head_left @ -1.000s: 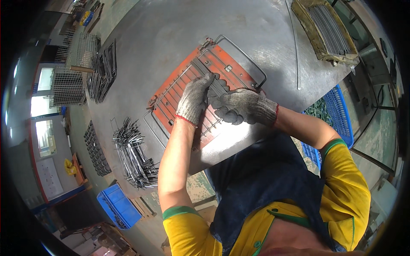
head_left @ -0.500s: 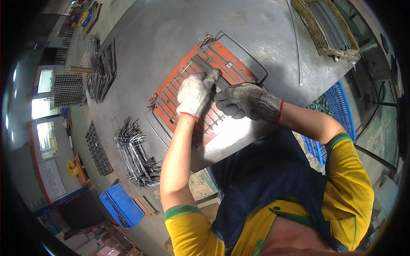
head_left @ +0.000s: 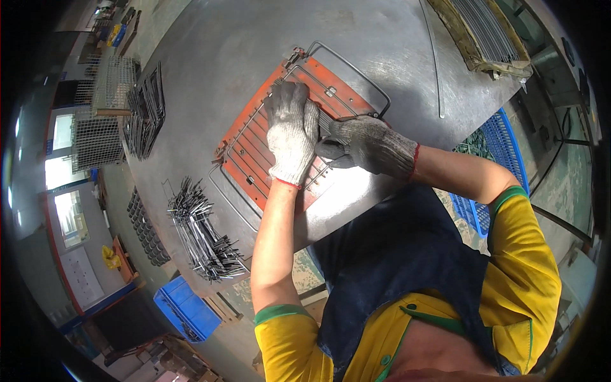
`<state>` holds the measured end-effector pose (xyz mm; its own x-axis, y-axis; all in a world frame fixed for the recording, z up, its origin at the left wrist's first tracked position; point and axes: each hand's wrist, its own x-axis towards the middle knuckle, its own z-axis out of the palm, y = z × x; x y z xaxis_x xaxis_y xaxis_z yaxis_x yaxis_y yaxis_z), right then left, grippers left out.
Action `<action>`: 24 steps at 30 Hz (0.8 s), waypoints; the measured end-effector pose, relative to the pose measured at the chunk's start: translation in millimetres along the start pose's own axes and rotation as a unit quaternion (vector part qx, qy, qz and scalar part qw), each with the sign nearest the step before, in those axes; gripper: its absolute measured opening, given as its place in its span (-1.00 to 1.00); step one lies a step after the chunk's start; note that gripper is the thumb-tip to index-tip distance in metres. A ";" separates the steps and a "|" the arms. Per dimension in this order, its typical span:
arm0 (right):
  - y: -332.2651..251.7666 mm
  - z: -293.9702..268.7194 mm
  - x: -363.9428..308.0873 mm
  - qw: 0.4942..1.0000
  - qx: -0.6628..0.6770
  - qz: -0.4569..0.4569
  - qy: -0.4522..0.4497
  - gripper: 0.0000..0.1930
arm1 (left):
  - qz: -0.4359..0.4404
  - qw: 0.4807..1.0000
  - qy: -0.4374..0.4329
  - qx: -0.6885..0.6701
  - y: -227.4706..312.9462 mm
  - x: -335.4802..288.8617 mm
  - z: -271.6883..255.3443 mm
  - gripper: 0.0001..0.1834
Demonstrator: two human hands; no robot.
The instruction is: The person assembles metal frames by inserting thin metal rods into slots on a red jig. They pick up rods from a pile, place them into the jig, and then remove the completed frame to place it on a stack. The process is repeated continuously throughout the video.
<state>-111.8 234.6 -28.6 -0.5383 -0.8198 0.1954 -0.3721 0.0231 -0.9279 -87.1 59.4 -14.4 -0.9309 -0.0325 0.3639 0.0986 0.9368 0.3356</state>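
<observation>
Over the red plate (head_left: 349, 97), a bundle of thin metal rods (head_left: 326, 121) is grasped by the right grip (head_left: 374, 145). The bundle is partly covered by the left grip (head_left: 291, 127), laid over the plate with fingers extended; whether anything is grasped there cannot be told.

A grey metal table (head_left: 216, 44) with a worn, shiny top fills the middle of the frame, and at its centre lies a flat orange plate (head_left: 254, 167) set at a slant, with wire loops (head_left: 356, 69) sticking out at its upper right and lower left. Towards the upper left of the frame a stack of dark bent wires (head_left: 145, 118) rests by the table's edge, and at the lower left lies a loose heap of thin metal pieces (head_left: 205, 235), while at the upper right lies one long rod (head_left: 436, 70) near a tan box (head_left: 498, 66) of rods
</observation>
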 end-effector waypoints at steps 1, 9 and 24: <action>-4.3 -1.1 -5.0 0.998 0.055 0.035 -0.006 -0.82 | -0.001 1.000 0.019 -0.007 -0.7 -1.6 3.8 -0.67; -68.4 -61.8 -37.1 0.890 0.239 0.389 0.013 -0.67 | 0.061 0.988 0.001 0.141 1.0 -1.1 7.4 -0.60; 42.3 -49.9 8.3 0.933 -0.224 0.164 0.230 -0.51 | 0.136 0.982 -0.075 0.111 -7.7 -9.8 -9.2 -0.52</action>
<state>-169.8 257.3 -50.4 -0.9079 -0.3965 0.1357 -0.3536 0.5509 -0.7559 -75.4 49.4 -12.6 -0.9242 0.2647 0.2752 0.2860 0.9574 0.0397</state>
